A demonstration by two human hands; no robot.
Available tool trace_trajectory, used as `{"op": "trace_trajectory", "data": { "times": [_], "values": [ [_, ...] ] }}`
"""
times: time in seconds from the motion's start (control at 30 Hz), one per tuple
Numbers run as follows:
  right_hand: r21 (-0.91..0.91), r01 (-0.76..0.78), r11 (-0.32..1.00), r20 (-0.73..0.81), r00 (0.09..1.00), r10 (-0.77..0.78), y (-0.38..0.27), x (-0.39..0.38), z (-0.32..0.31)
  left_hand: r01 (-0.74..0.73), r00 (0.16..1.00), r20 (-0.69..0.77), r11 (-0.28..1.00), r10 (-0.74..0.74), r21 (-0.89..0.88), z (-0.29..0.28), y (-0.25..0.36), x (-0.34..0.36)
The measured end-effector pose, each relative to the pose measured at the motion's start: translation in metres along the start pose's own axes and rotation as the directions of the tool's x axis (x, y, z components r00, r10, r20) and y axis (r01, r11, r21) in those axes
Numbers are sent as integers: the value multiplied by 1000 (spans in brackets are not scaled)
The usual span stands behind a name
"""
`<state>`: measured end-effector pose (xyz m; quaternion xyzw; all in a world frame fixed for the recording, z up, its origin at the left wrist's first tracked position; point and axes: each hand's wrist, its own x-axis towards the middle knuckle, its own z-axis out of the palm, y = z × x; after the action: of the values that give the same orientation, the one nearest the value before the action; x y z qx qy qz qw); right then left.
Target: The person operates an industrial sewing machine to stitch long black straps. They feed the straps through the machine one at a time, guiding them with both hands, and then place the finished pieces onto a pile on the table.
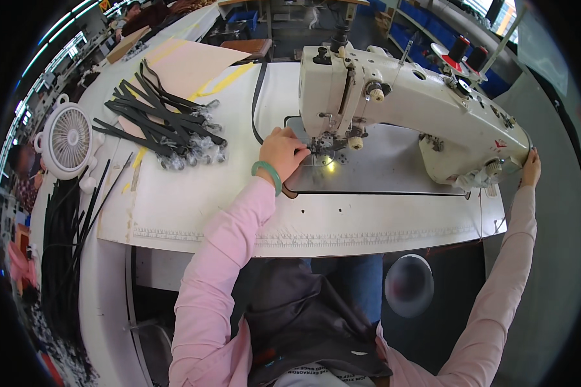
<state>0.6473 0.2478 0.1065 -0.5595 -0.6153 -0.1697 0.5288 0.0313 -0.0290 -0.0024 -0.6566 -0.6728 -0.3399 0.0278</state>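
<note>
A white table (181,203) bears a cream sewing machine (407,97) at right and bunched dark straps (168,129) at far left. The person's left hand (284,155) pinches narrowly, left of the needle; the right hand (530,169) touches the machine's right end, whether gripping cannot be told. The left hand holds a slim black strap (257,100).

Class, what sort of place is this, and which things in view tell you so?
Most likely a sewing workshop: an industrial sewing machine set in a white worktable, dark thread spools, and a pile of black straps.
</note>
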Motion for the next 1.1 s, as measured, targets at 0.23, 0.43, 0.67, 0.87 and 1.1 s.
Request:
{"op": "trace_trajectory", "data": {
  "times": [0.23,0.43,0.67,0.87,1.1],
  "values": [
    [38,-522,852,418,783,461,-6,-4,15,10,1000,4,998,-10,64,-7,-9,-7],
    [208,-514,832,286,846,450,16,-17,15,-134,990,85,901,109,412,-15,22,-22],
    [171,-501,848,258,854,453,12,-17,10,-253,967,125,913,224,319,-2,57,-57],
    [651,-505,566,230,843,487,-8,-67,31,-152,982,144,962,121,228,-9,63,-50],
    [447,-543,711,71,814,577,-38,-73,10,-147,984,123,980,130,134,-8,56,-50]
  ]
}}
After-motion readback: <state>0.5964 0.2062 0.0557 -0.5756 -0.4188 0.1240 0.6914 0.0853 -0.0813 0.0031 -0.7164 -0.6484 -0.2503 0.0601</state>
